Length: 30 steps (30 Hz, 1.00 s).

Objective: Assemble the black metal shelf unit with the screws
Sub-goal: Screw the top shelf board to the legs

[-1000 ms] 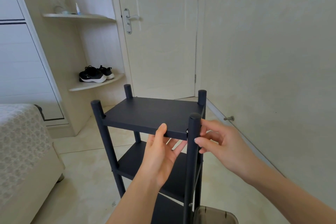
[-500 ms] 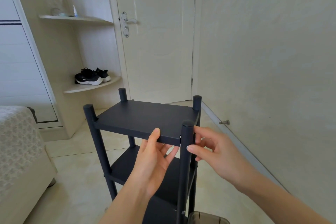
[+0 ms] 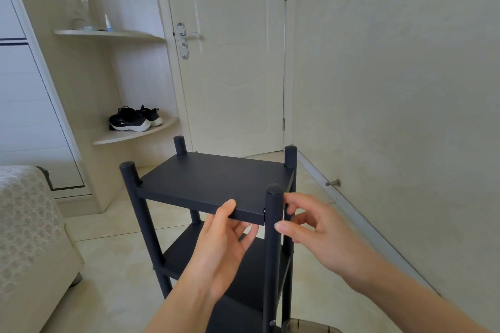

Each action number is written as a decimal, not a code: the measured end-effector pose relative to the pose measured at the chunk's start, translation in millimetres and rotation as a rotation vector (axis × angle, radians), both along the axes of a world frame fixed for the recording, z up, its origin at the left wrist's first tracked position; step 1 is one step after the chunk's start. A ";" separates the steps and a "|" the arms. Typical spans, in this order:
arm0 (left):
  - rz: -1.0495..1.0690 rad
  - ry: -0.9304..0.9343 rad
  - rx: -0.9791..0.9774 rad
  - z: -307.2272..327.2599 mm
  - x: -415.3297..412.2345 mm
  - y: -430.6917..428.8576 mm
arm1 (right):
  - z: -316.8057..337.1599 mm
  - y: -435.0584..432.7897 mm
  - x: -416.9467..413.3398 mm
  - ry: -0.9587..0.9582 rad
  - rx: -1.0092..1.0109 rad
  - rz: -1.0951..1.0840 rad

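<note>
Two hands at near-right post (image 3: 273, 224): left hand (image 3: 224, 246) pinched top shelf (image 3: 213, 181) edge, just left; right hand (image 3: 313, 230) nearer, fingers loosely curled beside upright post, gripping nothing visible.

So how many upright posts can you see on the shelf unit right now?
4, one at each corner of the top shelf: near left post, far left post, far right post, near right post between the hands.

It was a home bedroom: a cream patterned bed (image 3: 24, 224) stood near a closed cream door (image 3: 232, 62) and black sneakers (image 3: 132, 119) on a curved corner shelf (image 3: 135, 136).
</note>
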<state>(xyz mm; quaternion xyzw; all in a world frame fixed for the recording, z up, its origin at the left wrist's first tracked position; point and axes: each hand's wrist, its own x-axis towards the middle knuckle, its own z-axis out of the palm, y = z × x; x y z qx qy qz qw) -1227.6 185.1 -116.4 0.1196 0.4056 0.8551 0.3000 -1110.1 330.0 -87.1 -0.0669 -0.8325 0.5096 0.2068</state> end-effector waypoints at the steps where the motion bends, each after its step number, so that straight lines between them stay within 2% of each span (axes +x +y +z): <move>1: -0.003 -0.001 0.004 -0.1 0.1 -0.1 | 0.9 0.4 -0.2 0.009 -0.002 0.019; 10: 0.039 -0.020 -0.013 2.5 3.1 7.3 | 1.1 -6.0 -0.9 0.077 -0.046 0.043; 18: 0.043 -0.034 -0.062 3.9 -1.8 3.4 | -1.4 -1.4 -1.4 0.012 0.096 0.007; 24: 0.010 -0.045 -0.058 7.7 1.5 -0.1 | -6.3 4.5 -5.1 -0.062 -0.199 0.144; 27: -0.006 -0.047 -0.054 9.6 2.5 -2.1 | -3.6 7.4 -7.2 -0.029 -0.178 0.205; 30: -0.006 -0.040 -0.068 11.3 1.8 -2.9 | -0.1 9.8 -9.1 -0.006 -0.137 0.167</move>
